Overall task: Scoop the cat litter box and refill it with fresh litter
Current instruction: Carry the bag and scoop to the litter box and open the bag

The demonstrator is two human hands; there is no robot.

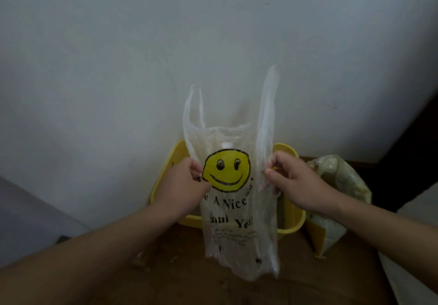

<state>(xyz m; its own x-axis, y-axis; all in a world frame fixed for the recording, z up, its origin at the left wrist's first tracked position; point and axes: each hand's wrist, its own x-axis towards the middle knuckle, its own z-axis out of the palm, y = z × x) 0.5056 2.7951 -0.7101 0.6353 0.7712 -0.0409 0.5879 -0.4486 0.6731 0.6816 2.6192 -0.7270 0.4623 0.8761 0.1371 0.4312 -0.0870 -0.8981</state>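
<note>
I'm watching both arms reaching forward: left hand point(187, 179) pinching one edge of the smiley plastic bag point(237, 212), right hand point(294, 181) pinching the other. Yellow litter box point(293, 217) is sitting behind the bag, against the wall point(213, 43), crumpled sack point(339, 195) just beside it.

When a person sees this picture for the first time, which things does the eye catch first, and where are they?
First comes the clear plastic bag with a yellow smiley face, held up in the centre. The left hand pinches its left edge and the right hand its right edge. Behind it, a yellow litter box stands against the white wall, with a crumpled pouch to its right.
</note>
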